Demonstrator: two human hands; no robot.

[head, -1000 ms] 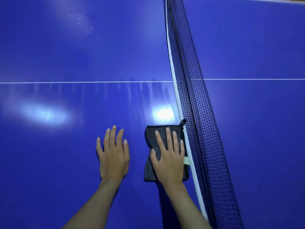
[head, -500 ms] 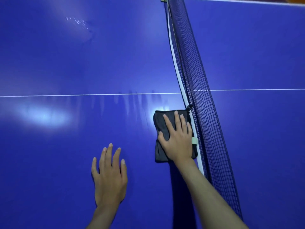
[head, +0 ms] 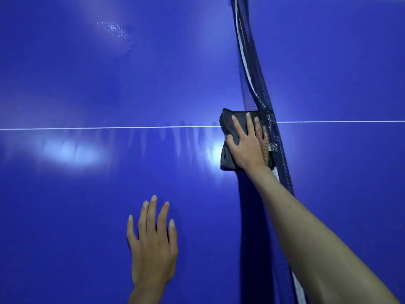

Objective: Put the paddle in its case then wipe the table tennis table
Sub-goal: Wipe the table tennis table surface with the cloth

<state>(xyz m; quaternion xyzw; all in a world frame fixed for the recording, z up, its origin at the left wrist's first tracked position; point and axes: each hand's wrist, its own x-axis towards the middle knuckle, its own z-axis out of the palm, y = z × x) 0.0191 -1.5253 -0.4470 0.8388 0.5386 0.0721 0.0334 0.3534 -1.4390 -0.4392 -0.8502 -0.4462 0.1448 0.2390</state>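
**Inspector:** As the cloth (head: 228, 137) was the item in hand, how did you judge its handling?

**Operator:** I judged it soft, light and limp, folded into a dark pad; best controlled by flat pressure from above rather than a pinch. It lay on the blue table (head: 87, 205), straddling the white centre line (head: 109, 127), its far side tucked under the net (head: 266, 119).

**Inspector:** And the grip?

**Operator:** My right hand (head: 249, 145) lay flat on it, fingers straight and spread, pressing. My left hand (head: 153, 244) rested flat on bare table, well apart, holding nothing. I saw no paddle or case.
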